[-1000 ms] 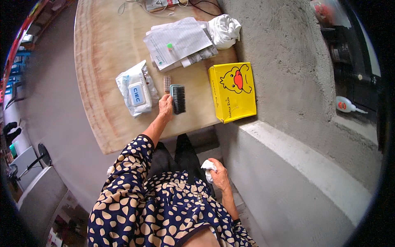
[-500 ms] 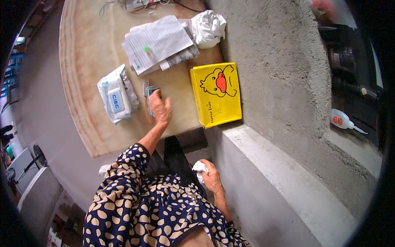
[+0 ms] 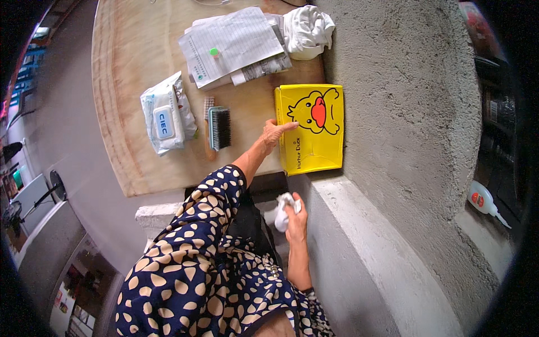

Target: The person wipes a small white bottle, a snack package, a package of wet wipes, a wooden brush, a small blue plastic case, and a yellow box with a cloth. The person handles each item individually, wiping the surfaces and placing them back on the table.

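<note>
The yellow box (image 3: 312, 130), flat and printed with a duck, lies at the right end of the wooden table (image 3: 126, 112), its far long side close against the rough concrete wall (image 3: 404, 95). The left hand (image 3: 275, 133) reaches across to it, fingers stretched out and loosely spread, the fingertips resting on the box's near edge beside the duck's head; it grips nothing. Whether the palm also touches the table cannot be made out, since the hand hides that spot.

The right hand (image 3: 293, 216) is held low, close to the lap, and is closed around a crumpled white tissue (image 3: 282, 210); only the upper part of the wad shows above the fingers.

Left of the box, well clear of it, lies a dark-bristled brush (image 3: 219, 128), and just beside that a slimmer wooden brush (image 3: 208, 126), partly covered by it. Further left sits a pack of wet wipes (image 3: 166, 114). Beyond them, a stack of papers (image 3: 233, 45) lies with a small green-capped thing on top, too small to identify. A bunched white cloth (image 3: 306, 31) rests against the wall at the table's far corner. The table's far end is cut off by the upper edge. At the right rim a white bottle with a red label (image 3: 484, 201) lies on a dark ledge, bent by the lens.
</note>
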Available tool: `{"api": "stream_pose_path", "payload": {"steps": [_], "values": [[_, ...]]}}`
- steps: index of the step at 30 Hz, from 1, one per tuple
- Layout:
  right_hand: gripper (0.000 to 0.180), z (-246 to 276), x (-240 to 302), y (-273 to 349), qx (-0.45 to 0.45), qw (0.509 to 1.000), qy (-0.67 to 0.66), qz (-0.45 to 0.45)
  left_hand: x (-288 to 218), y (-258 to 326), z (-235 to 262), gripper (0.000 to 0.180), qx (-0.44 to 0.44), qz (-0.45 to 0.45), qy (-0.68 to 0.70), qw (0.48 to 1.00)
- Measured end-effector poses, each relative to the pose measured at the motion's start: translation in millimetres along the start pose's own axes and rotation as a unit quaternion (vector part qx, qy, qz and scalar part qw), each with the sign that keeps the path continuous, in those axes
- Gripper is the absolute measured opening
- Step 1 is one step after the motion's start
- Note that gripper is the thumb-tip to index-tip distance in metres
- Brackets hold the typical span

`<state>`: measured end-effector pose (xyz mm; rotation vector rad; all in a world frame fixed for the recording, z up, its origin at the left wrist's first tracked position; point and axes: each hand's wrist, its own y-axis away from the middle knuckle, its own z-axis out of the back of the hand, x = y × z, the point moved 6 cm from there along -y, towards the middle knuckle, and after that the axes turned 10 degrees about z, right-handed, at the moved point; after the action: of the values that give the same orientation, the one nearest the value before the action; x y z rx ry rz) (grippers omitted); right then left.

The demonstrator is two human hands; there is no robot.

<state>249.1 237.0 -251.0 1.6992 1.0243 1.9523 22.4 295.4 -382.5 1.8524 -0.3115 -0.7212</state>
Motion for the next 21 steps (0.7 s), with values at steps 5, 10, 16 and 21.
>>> {"api": "stream_pose_path", "payload": {"steps": [5, 10, 16, 21], "values": [[0.025, -7.1, -22.1, -83.4, -0.047, 0.986, -0.147, -0.070, 14.8, -27.1, 0.7, 0.101, -0.051, 0.008, -0.019, 0.998], [0.020, -11.5, -36.8, -96.6, -0.038, 0.961, -0.225, -0.156, 4.5, -12.6, 0.2, 0.097, -0.106, 0.023, -0.043, 0.993], [0.020, -20.1, -3.6, -82.8, -0.080, 0.948, -0.262, -0.165, 5.3, -15.1, 0.2, 0.091, -0.099, -0.006, -0.028, 0.995], [0.025, -16.9, 0.2, -78.3, -0.036, 0.934, -0.311, -0.172, -21.0, 16.9, -21.9, 0.058, 0.109, -0.066, 0.026, 0.992]]}}
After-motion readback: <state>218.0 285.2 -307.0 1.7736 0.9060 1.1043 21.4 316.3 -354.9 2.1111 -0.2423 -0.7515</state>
